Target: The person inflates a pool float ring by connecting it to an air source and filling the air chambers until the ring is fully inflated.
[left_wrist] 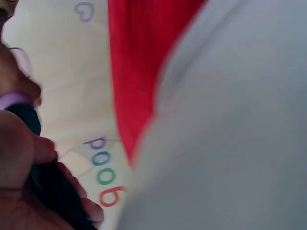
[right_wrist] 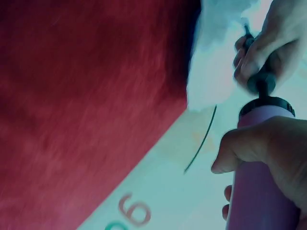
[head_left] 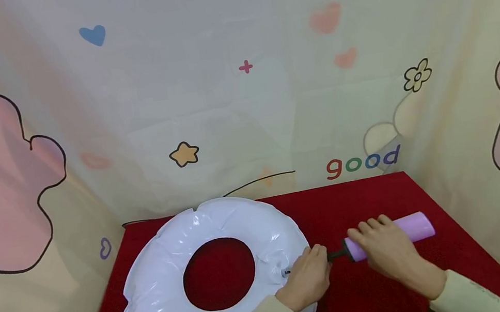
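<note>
A white inflatable swim ring [head_left: 154,287], puffed out with creases along its seam, lies at the left of the red surface. My left hand [head_left: 308,276] grips the black handle end of a hand pump [right_wrist: 268,191] beside the ring's valve [head_left: 285,272]. In the right wrist view the pump's thin nozzle points at the ring; whether it sits inside the valve I cannot tell. Around the pump's purple barrel [head_left: 415,226] my right hand [head_left: 385,248] is wrapped. A short dark rod [head_left: 337,254] shows between the two hands.
Red cloth [head_left: 354,200] covers the table beneath the ring and pump. Behind it and at both sides hangs a pale printed curtain [head_left: 224,102] with hearts, stars and the word "good".
</note>
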{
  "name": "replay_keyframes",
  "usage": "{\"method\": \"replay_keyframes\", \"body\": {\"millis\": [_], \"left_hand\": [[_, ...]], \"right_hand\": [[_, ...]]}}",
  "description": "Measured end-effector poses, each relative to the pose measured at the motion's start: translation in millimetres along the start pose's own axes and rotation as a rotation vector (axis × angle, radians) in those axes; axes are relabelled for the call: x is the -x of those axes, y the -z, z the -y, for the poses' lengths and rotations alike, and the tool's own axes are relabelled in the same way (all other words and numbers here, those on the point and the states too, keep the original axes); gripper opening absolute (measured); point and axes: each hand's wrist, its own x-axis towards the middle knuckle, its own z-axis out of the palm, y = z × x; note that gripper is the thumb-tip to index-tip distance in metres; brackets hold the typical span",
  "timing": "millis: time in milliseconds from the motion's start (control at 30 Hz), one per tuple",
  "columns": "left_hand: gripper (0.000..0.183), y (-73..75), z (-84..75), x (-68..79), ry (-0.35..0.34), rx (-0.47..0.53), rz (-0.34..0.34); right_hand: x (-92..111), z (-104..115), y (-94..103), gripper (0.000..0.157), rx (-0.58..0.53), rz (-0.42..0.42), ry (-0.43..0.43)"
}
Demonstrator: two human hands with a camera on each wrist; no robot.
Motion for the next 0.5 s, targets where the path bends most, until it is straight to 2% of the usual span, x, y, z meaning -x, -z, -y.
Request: {"method": "replay_keyframes", "body": {"millis": [67, 167, 300, 433, 500], "left_hand": [[0.014, -0.8, -3.0, 0.8, 0.001, -0.007, 0.008], [0.014, -0.9, -3.9, 0.3, 0.007, 0.013, 0.013], [0.013, 1.4, 3.8, -3.4, 0.013, 0.030, 0.016], [0.015, 4.7, 15.1, 0.7, 0.045, 0.047, 0.060], [0.015, 6.6, 17.6, 1.5, 0.053, 0.048, 0.065]], "right_hand": [[-5, 16, -8.8, 0.046, 0.005, 0.018, 0.010], [-7, 20, -9.7, 0.046, 0.006, 0.016, -0.007], [-4, -7, 5.6, 0.047, -0.010, 0.014, -0.019], [7, -41, 24.4, 0.045, -0.007, -0.001, -0.040], [8, -48, 29.8, 0.047, 0.003, -0.001, -0.054]]}}
